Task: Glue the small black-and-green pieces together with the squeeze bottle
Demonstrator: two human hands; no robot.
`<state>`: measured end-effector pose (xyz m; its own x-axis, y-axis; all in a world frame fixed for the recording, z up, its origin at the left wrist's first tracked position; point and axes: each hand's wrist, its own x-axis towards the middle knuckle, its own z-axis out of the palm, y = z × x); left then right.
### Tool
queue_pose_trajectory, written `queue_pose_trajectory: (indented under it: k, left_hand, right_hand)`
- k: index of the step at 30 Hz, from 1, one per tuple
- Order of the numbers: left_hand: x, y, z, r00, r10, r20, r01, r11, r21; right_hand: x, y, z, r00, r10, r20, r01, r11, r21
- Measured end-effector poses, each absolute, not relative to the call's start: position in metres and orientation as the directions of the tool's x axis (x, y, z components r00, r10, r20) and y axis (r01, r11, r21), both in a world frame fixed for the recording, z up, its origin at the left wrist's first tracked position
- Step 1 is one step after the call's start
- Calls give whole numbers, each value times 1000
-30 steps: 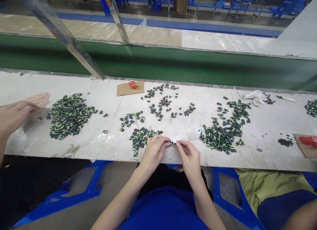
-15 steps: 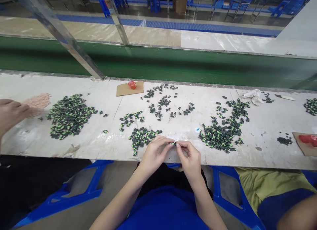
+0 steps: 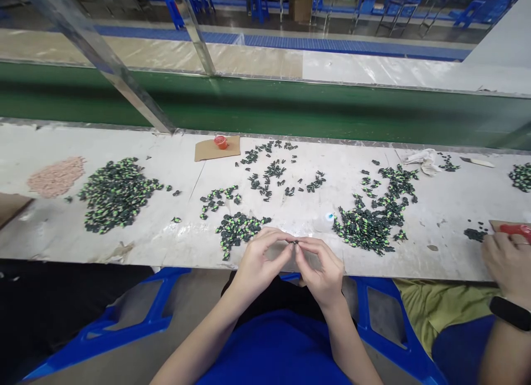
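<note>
Both hands meet over the front edge of the white table (image 3: 440, 263). My left hand (image 3: 262, 256) pinches a small dark piece (image 3: 295, 242) between thumb and fingertips. My right hand (image 3: 320, 265) closes its fingertips on the same piece from the other side. Fingers cover most of it. Just left of my left hand lies a pile of black and green pieces (image 3: 236, 230). To the right of my right hand is a larger black and green pile (image 3: 367, 227), with a small white bottle (image 3: 326, 222) beside it. Small black pieces (image 3: 274, 169) are scattered farther back.
A red cup (image 3: 220, 142) stands on cardboard (image 3: 205, 150) at the back. Pink pieces (image 3: 56, 176) and another black and green pile (image 3: 118, 194) lie left. Another person's hand (image 3: 508, 263) is at the right, by black bits (image 3: 473, 234). A green belt (image 3: 257, 105) runs behind.
My right hand has shifted slightly, its fingers straighter around the piece. The other person's hand at the left has left the view; another person's hand has come in at the right.
</note>
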<state>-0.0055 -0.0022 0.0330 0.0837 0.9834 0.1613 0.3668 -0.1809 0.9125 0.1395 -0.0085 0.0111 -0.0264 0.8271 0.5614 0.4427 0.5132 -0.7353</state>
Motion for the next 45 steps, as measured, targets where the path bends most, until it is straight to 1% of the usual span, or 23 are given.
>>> queue_pose_trajectory:
  k: [9,14,21,26,30,33,36,41,45]
  left_hand:
    - [-7,-6,34,182,961,208,466,-271,842]
    - [-5,-7,35,165,957,239,475,-290,831]
    - [-6,-9,37,183,956,228,526,-291,799]
    - [-6,-11,38,209,939,273,546,-343,764]
    - [-2,-15,36,200,916,347,569,-397,720]
    - [1,-17,34,199,912,359,588,-404,700]
    - [2,-19,33,206,914,350,606,-400,688]
    - [3,-20,30,217,914,343,623,-400,672]
    - [3,-21,28,212,919,331,636,-387,668]
  right_hand:
    - [151,-5,17,-129,839,528,435,526,-731]
    - [155,-5,18,-165,831,531,443,544,-713]
    - [158,-5,20,-210,843,495,448,533,-718]
    - [157,-5,14,-155,872,465,384,487,-785]
    - [152,-8,6,-47,926,375,274,373,-886]
    - [148,-10,0,13,950,312,191,304,-933]
    - [146,-11,-3,34,955,296,169,286,-943]
    - [149,-12,-6,5,937,350,220,341,-914]
    - [150,-12,-9,-8,933,359,249,350,-903]
